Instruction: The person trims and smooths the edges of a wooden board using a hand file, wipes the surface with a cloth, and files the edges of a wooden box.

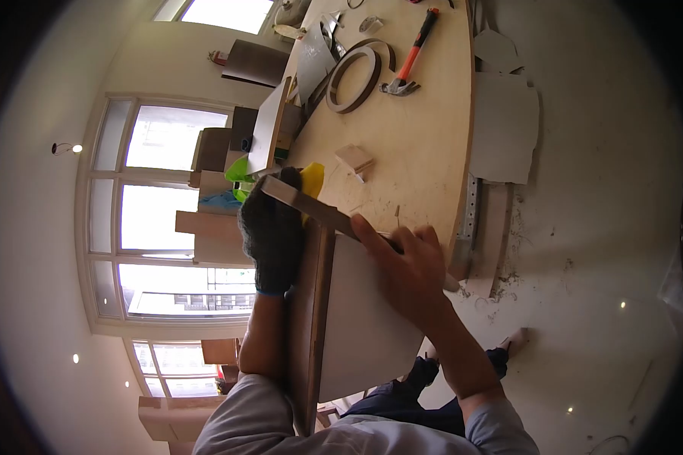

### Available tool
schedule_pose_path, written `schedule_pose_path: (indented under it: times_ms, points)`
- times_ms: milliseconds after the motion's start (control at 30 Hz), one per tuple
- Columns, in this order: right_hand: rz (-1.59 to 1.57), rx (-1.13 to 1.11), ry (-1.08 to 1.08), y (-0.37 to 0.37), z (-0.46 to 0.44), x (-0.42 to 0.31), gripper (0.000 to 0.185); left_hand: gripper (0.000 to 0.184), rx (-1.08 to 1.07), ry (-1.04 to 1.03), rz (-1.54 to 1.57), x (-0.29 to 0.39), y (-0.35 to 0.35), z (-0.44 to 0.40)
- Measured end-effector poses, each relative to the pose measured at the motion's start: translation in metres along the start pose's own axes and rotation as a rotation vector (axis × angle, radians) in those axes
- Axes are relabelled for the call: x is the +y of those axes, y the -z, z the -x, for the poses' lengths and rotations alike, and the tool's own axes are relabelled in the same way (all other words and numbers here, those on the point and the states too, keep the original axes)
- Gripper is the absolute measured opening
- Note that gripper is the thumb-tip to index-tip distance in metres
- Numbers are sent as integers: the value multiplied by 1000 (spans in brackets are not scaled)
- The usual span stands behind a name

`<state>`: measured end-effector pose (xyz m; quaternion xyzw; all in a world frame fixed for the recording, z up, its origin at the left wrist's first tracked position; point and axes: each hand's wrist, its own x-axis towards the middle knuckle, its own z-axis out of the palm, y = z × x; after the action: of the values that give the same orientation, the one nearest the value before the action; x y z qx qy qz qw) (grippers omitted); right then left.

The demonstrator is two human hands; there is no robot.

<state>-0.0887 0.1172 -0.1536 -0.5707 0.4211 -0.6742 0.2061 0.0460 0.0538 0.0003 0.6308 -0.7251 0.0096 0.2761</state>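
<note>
Head view, rolled sideways: floor toward the right edge, windows to the left. Bare right hand (410, 265) is closed round a flat, file-like tool (322, 214) near its handle (451, 283). Gloved left hand (273, 235) is at the tool's far end; its fingers are mostly hidden, so whether it pinches the tool or only braces cannot be told. A yellow patch (312, 180) shows beside the glove; part of it or separate, unclear. Hands well apart, linked by the tool.

Position: tool lies crosswise over the near end of a white-faced panel (364, 318) with a brown edge (307, 326). Worktop (425, 159) lies beyond, carrying a small wood block (354, 158), a coiled strip (373, 80) and a hammer (413, 54).

Handling (judged): tool looks like metal, hence stiff, fairly dense, unlikely to flex. Handle should give the surest hold; the far end suits a steadying touch, glove advisable if the face is rough. Panel: rigid, probably heavy for its length, face likely smooth and apt to slip under dusty fingers; edge corners may chip. Best held by the long edges, clear of the tool's path.
</note>
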Motion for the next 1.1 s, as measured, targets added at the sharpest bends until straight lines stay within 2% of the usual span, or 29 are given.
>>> schedule_pose_path:
  times_ms: [67,233,400,533,667,700,767,867,967,1100]
  points:
    - [-1,28,43,-10,-19,0,73,36,-18,-75,31,0,3,1]
    - [18,5,-16,-5,8,-1,75,35,-25,-24,-52,3,4,-3]
    - [18,18,32,-12,-24,1,71,36,-16,-51,-65,5,5,-1]
    - [58,-3,-11,-3,18,-8,71,37,0,-52,-74,-4,0,-5]
    - [77,17,19,-6,-28,-2,68,40,-27,21,-83,17,3,-1]
    - [100,23,10,-10,-44,-1,60,40,-11,0,-94,18,1,-1]
    - [-8,80,-47,-15,-46,3,60,40,15,-43,-118,15,1,-3]
    - [66,21,-62,7,-11,-11,53,42,28,-143,-174,-5,0,-6]
    - [140,-98,-56,18,25,-22,51,41,3,-7,-60,9,-1,-4]
    - [115,55,-7,-4,3,-14,55,39,7,-51,-136,7,1,-2]
